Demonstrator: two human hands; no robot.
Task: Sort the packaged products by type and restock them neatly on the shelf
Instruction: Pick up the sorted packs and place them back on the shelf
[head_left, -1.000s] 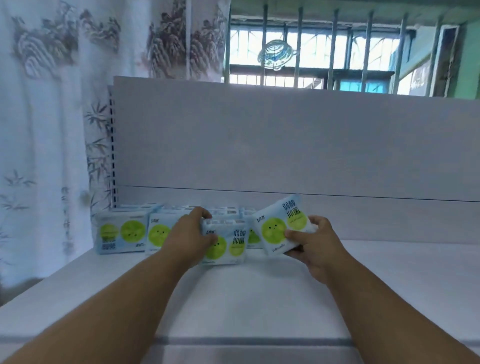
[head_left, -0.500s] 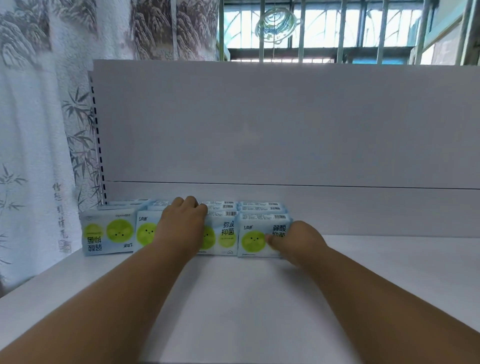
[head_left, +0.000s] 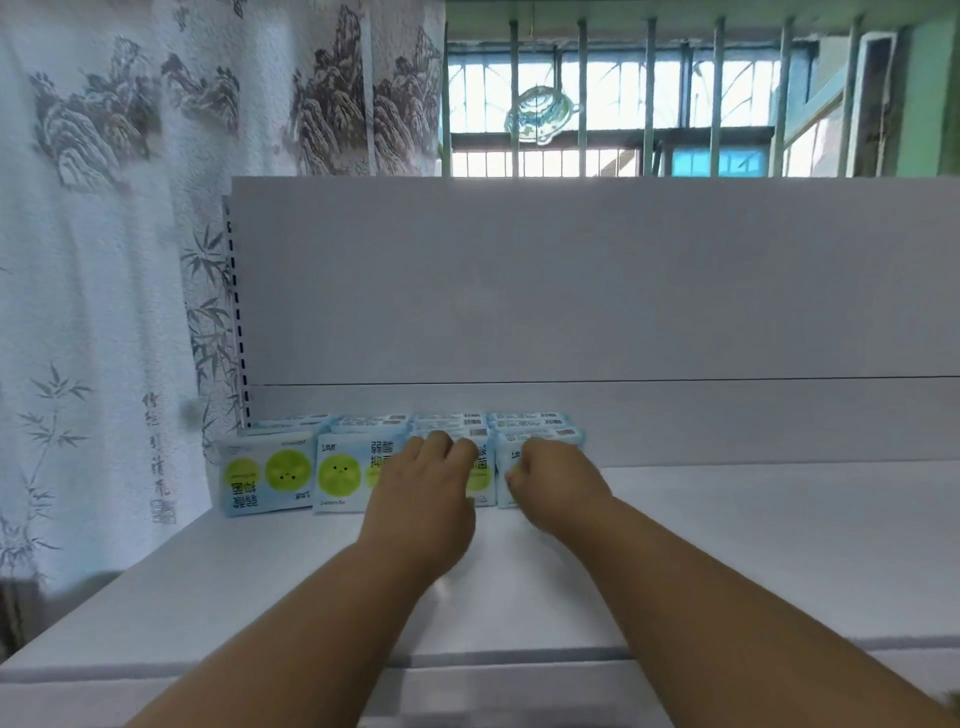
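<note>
1. My left hand (head_left: 423, 483) reaches forward with its fingers (head_left: 441, 447) curled over the top front edge of the third pack (head_left: 480, 470) in the row; they rest against that pack, but I cannot tell whether they truly grip it.
2. My right hand (head_left: 558, 480) sits in front of the fourth pack (head_left: 540, 441), the rightmost one, fingers bent inward and touching its front face. Whether they pinch the wrapper is hidden by the hand itself.
3. Both forearms stretch out from the bottom of the view, bare, well apart at the elbows and close at the hands.
4. The packs are pale blue with green round faces. Left of my hands stand the first pack (head_left: 267, 475) and the second pack (head_left: 348, 475), side by side and touching.
5. More packs stand behind in a second row.
6. All sit at the back left of the white shelf (head_left: 727, 545), near its white back panel (head_left: 571, 280).
7. A printed curtain (head_left: 104, 208) hangs at left; a barred window (head_left: 675, 104) shows above.
</note>
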